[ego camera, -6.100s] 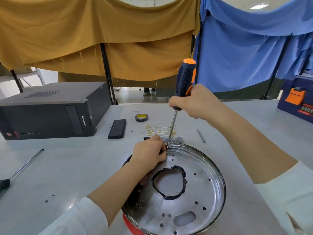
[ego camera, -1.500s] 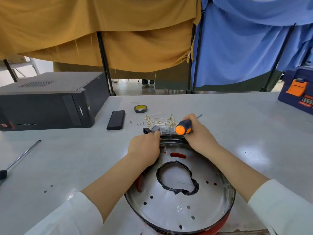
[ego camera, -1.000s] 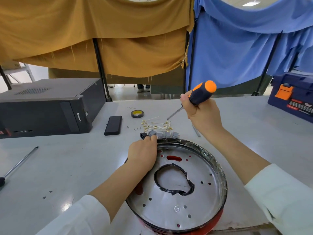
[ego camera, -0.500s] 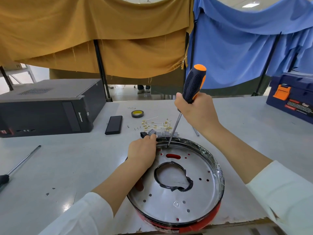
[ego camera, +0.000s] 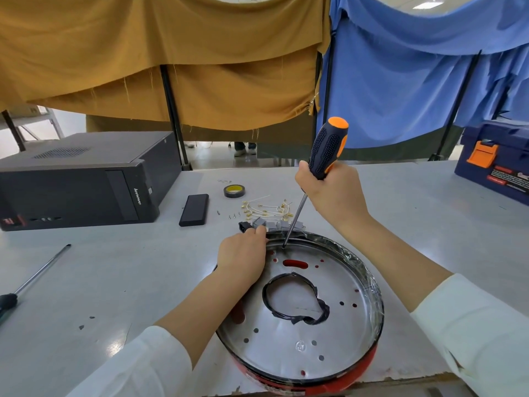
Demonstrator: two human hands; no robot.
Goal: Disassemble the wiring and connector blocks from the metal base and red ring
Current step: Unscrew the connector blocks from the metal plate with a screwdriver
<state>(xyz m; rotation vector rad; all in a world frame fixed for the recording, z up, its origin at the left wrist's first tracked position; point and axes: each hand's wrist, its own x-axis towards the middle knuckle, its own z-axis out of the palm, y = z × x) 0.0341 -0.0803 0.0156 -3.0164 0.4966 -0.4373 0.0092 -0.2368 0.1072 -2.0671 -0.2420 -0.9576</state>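
The right hand (ego camera: 333,196) is wrapped in a full fist around the black-and-orange handle of a screwdriver (ego camera: 326,151), holding it nearly upright with a slight lean. Its thin shaft runs down and to the left from the fist, and the tip touches the far inner edge of the round metal base (ego camera: 300,319), just right of the left hand's fingertips.

The left hand (ego camera: 243,257) rests palm down on the far left rim of the base. Its fingers are curled forward and press on the row of grey connector blocks (ego camera: 279,224) that sits at the rim; whether they actually pinch a block cannot be told. A red ring (ego camera: 315,383) shows under the near edge of the base, below both forearms.

Just beyond the left hand lies a loose bundle of wires (ego camera: 266,209), and farther off a roll of tape (ego camera: 234,191). A second screwdriver (ego camera: 34,277) lies well to the left of the left arm.
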